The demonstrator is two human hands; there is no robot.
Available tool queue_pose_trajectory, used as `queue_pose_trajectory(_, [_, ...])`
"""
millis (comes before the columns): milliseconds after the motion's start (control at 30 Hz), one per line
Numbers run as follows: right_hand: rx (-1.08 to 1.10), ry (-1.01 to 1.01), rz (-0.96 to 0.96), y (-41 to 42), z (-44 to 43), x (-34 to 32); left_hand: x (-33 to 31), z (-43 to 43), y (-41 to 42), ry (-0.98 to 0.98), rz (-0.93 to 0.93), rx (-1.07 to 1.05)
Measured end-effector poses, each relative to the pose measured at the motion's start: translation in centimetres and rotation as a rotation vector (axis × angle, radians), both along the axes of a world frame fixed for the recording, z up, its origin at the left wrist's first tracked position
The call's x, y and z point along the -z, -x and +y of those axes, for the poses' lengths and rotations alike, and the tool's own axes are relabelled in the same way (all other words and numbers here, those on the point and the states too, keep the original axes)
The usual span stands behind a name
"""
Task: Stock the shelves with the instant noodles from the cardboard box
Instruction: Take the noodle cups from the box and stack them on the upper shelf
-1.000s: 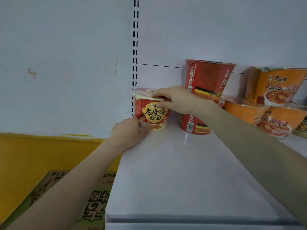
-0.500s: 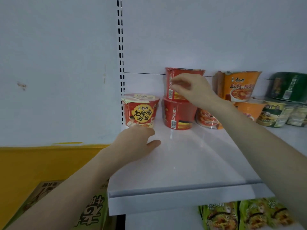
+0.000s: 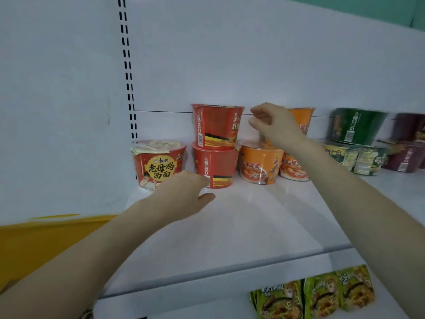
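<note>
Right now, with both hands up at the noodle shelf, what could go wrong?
The right hand hovers beside the top red bowl, which is stacked on another red bowl; a sideways bump might topple it. The left hand sits low in front of the chicken noodle bowl at the shelf's left end and could nudge it on pulling back. Neither hand holds anything.

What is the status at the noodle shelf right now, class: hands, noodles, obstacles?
Left hand open, empty, low over shelf. Right hand loosely curled, empty, above orange noodle bowl. Red chicken noodle bowl stands at far left. Nothing in the way.
</note>
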State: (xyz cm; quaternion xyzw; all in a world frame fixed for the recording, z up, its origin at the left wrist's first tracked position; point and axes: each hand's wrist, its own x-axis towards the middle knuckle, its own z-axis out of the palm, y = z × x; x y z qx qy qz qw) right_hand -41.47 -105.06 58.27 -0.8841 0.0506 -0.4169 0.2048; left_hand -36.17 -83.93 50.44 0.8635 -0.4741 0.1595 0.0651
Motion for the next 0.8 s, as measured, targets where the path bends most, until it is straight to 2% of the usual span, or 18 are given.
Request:
queue_pose_trajectory(233, [-0.101, 0.131, 0.175, -3.5, -2.8, -1.3, -0.9, -3.1, -2.7, 0.156, -0.11, -0.074])
queue_pose_trajectory(367, [-0.213, 0.171, 0.251, -5.4, -4.1, -1.8, -1.3, -4.7, -3.3, 0.161, -0.216, -0.103])
queue_pose_trajectory(567, [-0.338, 0.121, 0.073, -6.9, -5.1, -1.9, -1.4, -7.1, -3.2, 0.137, -0.412, -0.107])
queue_pose_trajectory(700, [-0.383, 0.113, -0.003, -6.9, -4.8, -1.5, -1.4, -8.6, -3.5, 0.131, -0.405, -0.113])
queue_pose_trajectory(800, [-0.371, 0.097, -0.078, -6.7, -4.7, -1.3, -1.3, -9.4, -3.5, 0.204, -0.353, -0.153])
